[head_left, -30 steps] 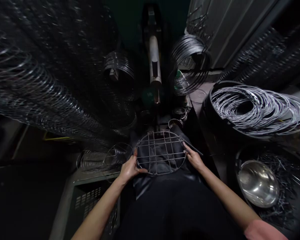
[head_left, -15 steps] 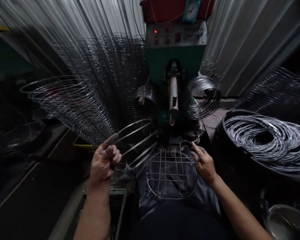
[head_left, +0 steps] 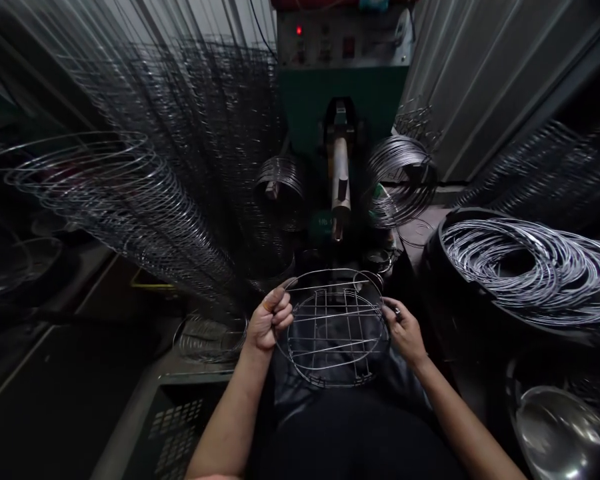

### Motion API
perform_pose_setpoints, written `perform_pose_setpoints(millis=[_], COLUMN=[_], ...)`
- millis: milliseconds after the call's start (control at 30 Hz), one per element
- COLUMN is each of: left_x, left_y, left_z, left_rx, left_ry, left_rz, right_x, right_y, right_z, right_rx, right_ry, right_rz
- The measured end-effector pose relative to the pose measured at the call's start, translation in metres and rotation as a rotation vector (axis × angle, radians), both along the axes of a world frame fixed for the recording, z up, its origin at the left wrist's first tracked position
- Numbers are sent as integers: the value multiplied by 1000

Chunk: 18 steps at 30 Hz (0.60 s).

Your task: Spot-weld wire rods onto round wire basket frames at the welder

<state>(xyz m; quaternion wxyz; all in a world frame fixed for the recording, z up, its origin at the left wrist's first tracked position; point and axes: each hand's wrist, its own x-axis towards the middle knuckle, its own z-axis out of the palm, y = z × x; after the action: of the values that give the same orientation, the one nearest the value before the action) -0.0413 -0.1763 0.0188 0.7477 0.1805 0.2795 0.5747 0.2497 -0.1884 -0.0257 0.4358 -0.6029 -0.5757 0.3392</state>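
My left hand (head_left: 269,319) is closed on the left rim of a round wire rack (head_left: 325,270) with several parallel bars. My right hand (head_left: 404,328) pinches a small metal ring (head_left: 356,279) at the rack's right rim; whether its fingers also grip that rim, I cannot tell. Beneath the held rack, a round wire grid (head_left: 325,383) with crossed bars rests on the dark cloth over my lap. Just beyond stands a green machine (head_left: 340,90) with a metal electrode arm (head_left: 341,177) pointing toward me.
Tall stacks of wire racks (head_left: 145,200) lean at the left. A black tub of wire rings (head_left: 510,260) stands right, with a shiny metal bowl (head_left: 563,427) below. Wire coils (head_left: 403,177) hang beside the machine. A green crate (head_left: 175,413) sits lower left.
My left hand has moved right, bringing its rack from the left to over the grid on my lap. The rack now meets the ring in my right hand. The view has shifted slightly.
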Motion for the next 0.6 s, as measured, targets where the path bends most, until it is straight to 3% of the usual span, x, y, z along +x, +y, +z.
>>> perform_pose_setpoints(millis=[133,267,400,600], left_x=[0,-9,-16,-16], left_y=[-3,-10,-16,-20], left_z=[-10,-35,-52,-57], left_rx=[-4,-83,-79,69], left_ry=[344,791,960,1210], left_rz=[50,14,-33,-67], right_x=[-1,4,8,15], right_y=[-6,-18,-25,-26], right_z=[11,2,-11,-12], right_rx=[-37,-32,-27,-81], right_ry=[-54,-109,-155,-161], right_rz=[-20,54,56,96])
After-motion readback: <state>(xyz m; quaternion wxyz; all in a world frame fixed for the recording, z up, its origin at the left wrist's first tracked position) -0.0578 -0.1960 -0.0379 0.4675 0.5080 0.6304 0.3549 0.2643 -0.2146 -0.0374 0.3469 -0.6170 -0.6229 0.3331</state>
